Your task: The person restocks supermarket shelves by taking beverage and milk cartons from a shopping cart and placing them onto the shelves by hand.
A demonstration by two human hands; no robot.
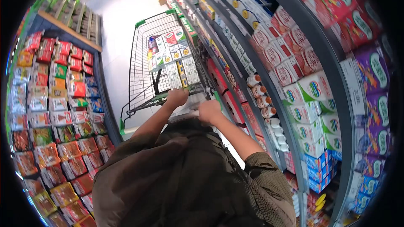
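Note:
A wire shopping cart [134, 65] with green corner caps stands ahead of me, tilted in the view. My right hand [209, 112] is closed at the right end of the cart's pale handle [168, 120]. Further forward, my left hand [177, 97] is curled shut above the rear of the cart; its fingertips and whatever they grip are hidden. Just beyond it lie white milk cartons [173, 72] and a yellow-striped box [182, 74]. More white packs [173, 54], a pack with red print [170, 38] and a dark bottle-like item [152, 44] sit deeper in the cart.
On the right, tall shelves [343, 101] hold red, white and purple drink cartons, with several bottles [261, 101] lower down. A display [59, 117] of bagged snacks lines the left. Pale floor [118, 21] runs ahead between them.

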